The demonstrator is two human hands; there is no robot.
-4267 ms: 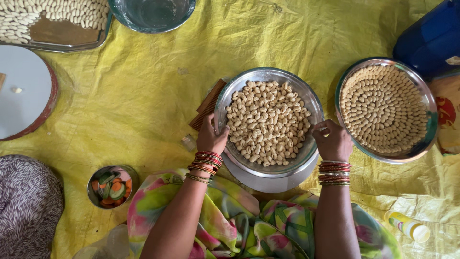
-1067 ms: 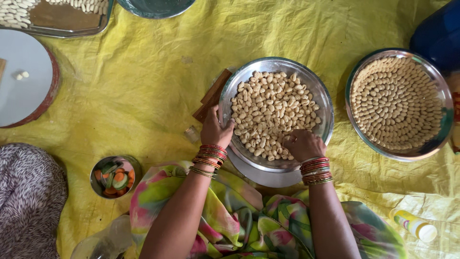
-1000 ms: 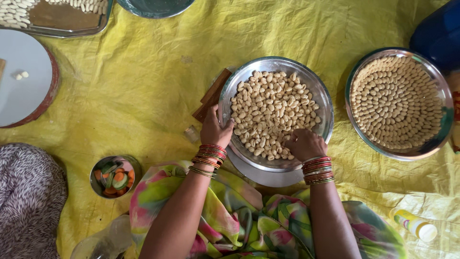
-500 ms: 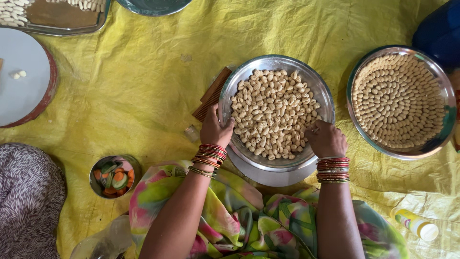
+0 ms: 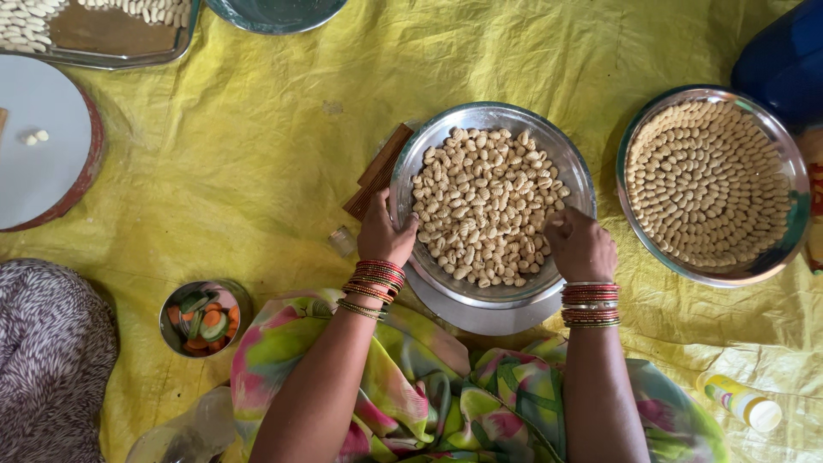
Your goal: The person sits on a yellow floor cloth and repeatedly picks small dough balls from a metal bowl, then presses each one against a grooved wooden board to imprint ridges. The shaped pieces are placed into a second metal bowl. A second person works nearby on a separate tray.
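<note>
Head view, looking straight down. Nearest the camera: a multicoloured cloth (image 5: 411, 403) over the person's lap, both forearms reaching forward across it, red and gold bangles on each wrist. Left of the lap sits a small steel bowl (image 5: 204, 319) with orange and green pieces; lower right lies a small yellow bottle (image 5: 739, 399) on its side.

Left hand (image 5: 383, 233) grips the near-left rim of the steel bowl (image 5: 490, 206), fingers curled over the edge, thumb outside. Right hand (image 5: 581, 245) rests at the near-right rim of the same bowl, fingers closed together over the edge; whether it pinches any piece cannot be told. The bowl is full of pale ridged dough pieces (image 5: 484, 206) in a loose heap and stands on a steel plate, directly in front of the lap on the yellow sheet (image 5: 257, 163) covering the floor.

A brown wooden board (image 5: 375, 176) lies partly under the bowl's left side. To the right, well apart, a second steel bowl (image 5: 713, 184) holds similar pieces arranged in rings. Far left: a round white board (image 5: 43, 154). Far edge: a steel tray (image 5: 103, 30) with more pieces, and a blue container (image 5: 784, 60) at top right.
</note>
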